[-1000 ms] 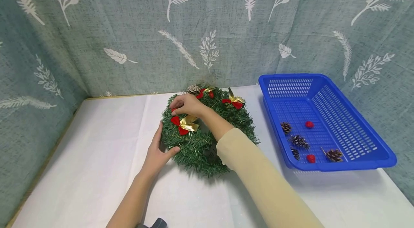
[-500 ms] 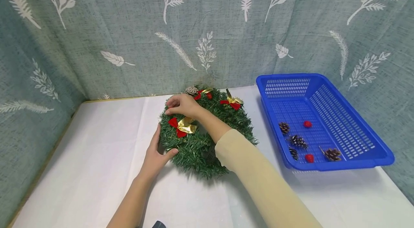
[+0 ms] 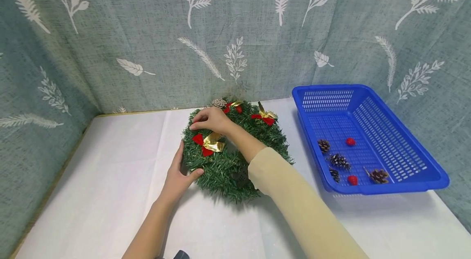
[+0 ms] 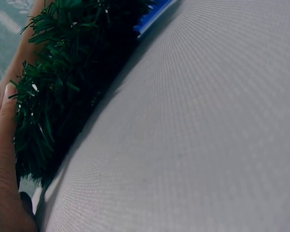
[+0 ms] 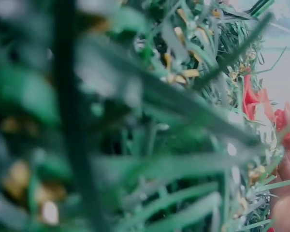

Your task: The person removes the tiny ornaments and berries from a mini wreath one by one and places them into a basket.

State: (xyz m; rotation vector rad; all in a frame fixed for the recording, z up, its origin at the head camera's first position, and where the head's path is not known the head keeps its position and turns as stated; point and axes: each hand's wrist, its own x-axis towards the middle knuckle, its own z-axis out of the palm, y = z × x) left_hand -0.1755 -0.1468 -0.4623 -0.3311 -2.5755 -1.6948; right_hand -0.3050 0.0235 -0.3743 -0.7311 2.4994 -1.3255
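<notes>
A green tinsel wreath (image 3: 220, 169) lies on the white-covered table, trimmed with red-and-gold bows. My right hand (image 3: 213, 120) is over its upper left part, with thumb and fingertips pinching a small red berry (image 5: 280, 120) among the needles. The fingers hide most of that berry in the head view. Just below this hand sits a bow (image 3: 208, 144). My left hand (image 3: 178, 175) rests against the wreath's lower left edge, thumb and fingers spread wide. In the left wrist view, its thumb (image 4: 2, 140) lies along the tinsel.
At the right stands a blue perforated basket (image 3: 401, 187) holding pinecones (image 3: 339, 161) and red berries (image 3: 351, 141). Another bow (image 3: 263, 117), a pinecone (image 3: 219, 103) and a berry (image 3: 238, 109) sit on the wreath's far side. A patterned curtain (image 3: 165, 71) hangs behind the table.
My right hand's fingers shift slightly over the same spot, and the red berry beneath them shows less than a second ago. My left hand stays at the wreath's edge. The view tilts slightly.
</notes>
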